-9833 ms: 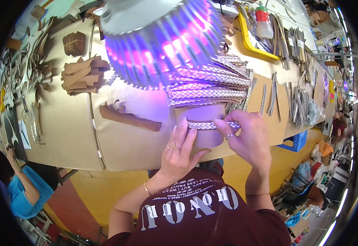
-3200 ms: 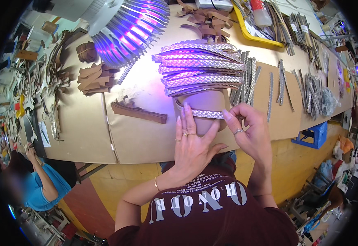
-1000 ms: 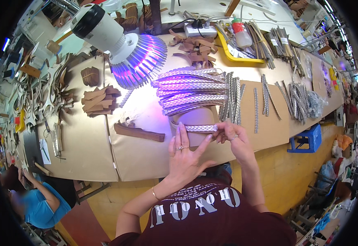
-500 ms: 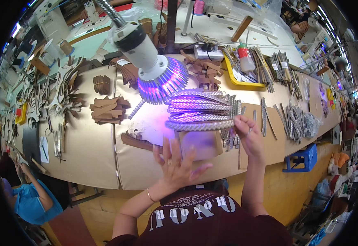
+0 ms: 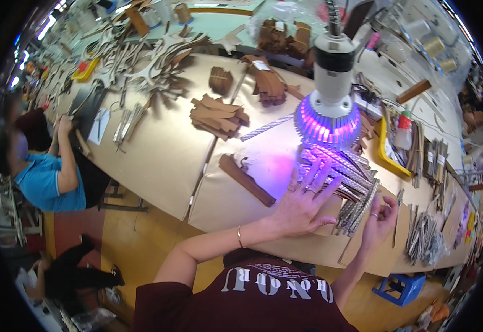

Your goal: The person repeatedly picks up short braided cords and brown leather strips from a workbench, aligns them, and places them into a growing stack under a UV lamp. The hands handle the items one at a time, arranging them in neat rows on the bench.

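Under a lamp (image 5: 330, 119) glowing violet lies a row of silvery braided straps (image 5: 352, 171). My left hand (image 5: 307, 206) rests on their left part with fingers spread, hiding some of them. Beside their right ends, my right hand (image 5: 381, 218) has its fingers curled; whatever is inside them, if anything, is hidden. Between my hands, a bunch of shorter braided strips (image 5: 354, 213) slants over the table edge side. One single braided strap (image 5: 268, 127) lies apart, left of the lamp. A long brown strip (image 5: 247, 181) is left of my left hand.
Brown leather pieces (image 5: 219, 115) are piled to the left, with banded bundles (image 5: 266, 80) behind. At the right stand a yellow tray (image 5: 393, 155) and a bottle (image 5: 403, 133). More braided strips (image 5: 423, 235) lie near a blue stool (image 5: 400, 289). A co-worker in blue (image 5: 50, 180) sits far left.
The view has turned left, shifting the scene to the right. My left hand has come down onto the straps. My right hand, earlier pinching the nearest strap's end, is now curled beside the ends.
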A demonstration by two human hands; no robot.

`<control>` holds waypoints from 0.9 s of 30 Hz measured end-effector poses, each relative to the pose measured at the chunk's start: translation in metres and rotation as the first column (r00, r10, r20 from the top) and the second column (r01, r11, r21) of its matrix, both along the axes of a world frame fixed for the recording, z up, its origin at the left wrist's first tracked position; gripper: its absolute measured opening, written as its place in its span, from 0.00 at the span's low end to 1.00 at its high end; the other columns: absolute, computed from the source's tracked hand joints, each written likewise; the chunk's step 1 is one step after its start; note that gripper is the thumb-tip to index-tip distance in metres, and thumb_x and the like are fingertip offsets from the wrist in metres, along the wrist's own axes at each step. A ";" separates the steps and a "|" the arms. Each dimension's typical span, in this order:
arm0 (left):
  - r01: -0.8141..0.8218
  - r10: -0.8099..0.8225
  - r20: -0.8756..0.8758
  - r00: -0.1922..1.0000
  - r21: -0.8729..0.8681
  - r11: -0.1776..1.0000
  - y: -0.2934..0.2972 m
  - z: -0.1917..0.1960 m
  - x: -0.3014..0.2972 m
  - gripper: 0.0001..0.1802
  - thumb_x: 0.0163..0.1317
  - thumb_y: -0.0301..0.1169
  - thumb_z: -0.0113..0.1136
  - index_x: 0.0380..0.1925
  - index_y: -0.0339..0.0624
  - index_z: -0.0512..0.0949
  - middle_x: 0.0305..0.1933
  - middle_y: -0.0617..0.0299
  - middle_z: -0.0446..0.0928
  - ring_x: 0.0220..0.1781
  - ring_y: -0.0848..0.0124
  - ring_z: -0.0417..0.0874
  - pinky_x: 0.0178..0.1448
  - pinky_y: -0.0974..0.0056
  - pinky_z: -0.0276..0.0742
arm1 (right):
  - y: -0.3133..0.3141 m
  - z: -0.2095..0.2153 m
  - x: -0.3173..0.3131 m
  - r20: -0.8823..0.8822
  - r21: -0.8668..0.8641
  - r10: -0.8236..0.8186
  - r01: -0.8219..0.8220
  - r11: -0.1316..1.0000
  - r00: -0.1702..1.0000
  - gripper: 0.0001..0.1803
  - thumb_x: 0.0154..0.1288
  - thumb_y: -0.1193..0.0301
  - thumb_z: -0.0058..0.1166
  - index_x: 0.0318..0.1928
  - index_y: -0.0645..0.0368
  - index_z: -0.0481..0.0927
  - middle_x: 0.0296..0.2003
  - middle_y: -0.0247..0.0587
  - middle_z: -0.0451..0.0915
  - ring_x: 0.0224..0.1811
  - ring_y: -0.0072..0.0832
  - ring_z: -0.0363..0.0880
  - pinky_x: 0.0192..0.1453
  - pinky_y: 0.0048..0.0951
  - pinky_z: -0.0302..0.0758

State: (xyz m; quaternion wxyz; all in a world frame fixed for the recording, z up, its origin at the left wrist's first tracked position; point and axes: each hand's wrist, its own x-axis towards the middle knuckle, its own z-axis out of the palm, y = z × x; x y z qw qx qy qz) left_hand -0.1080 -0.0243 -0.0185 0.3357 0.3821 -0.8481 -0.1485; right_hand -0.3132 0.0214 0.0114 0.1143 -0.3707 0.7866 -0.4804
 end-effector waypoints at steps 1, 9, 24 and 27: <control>-0.023 0.024 -0.025 0.999 0.003 1.000 0.000 -0.002 0.008 0.40 0.65 0.59 0.49 0.67 0.43 0.65 0.77 0.46 0.50 0.78 0.48 0.47 0.77 0.39 0.26 | 0.004 0.004 0.001 -0.021 -0.014 -0.018 0.018 1.000 1.000 0.09 0.68 0.69 0.59 0.38 0.62 0.75 0.23 0.26 0.71 0.24 0.12 0.65 0.28 0.15 0.60; -0.519 0.564 -0.123 0.817 0.271 0.811 -0.018 -0.039 0.121 0.14 0.62 0.31 0.59 0.48 0.42 0.80 0.53 0.51 0.75 0.54 0.56 0.75 0.62 0.53 0.65 | 0.023 0.014 0.017 -0.057 -0.109 0.056 -0.062 0.992 0.997 0.07 0.69 0.72 0.57 0.35 0.62 0.76 0.26 0.26 0.73 0.26 0.12 0.65 0.29 0.15 0.61; -0.564 0.648 -0.153 0.746 0.371 0.738 -0.028 -0.085 0.165 0.16 0.56 0.31 0.68 0.43 0.36 0.83 0.44 0.54 0.78 0.48 0.60 0.79 0.54 0.61 0.74 | -0.021 -0.009 0.186 -0.171 0.462 0.944 -0.823 0.330 0.283 0.21 0.58 0.68 0.61 0.51 0.62 0.74 0.42 0.48 0.74 0.46 0.43 0.75 0.46 0.42 0.73; -0.547 0.627 -0.107 0.772 0.392 0.740 -0.035 -0.085 0.171 0.16 0.55 0.31 0.70 0.43 0.36 0.83 0.41 0.55 0.77 0.46 0.62 0.79 0.53 0.62 0.74 | -0.025 -0.022 0.194 -0.130 0.500 0.923 -0.779 0.377 0.363 0.24 0.58 0.68 0.62 0.54 0.62 0.72 0.43 0.48 0.73 0.48 0.44 0.74 0.48 0.42 0.72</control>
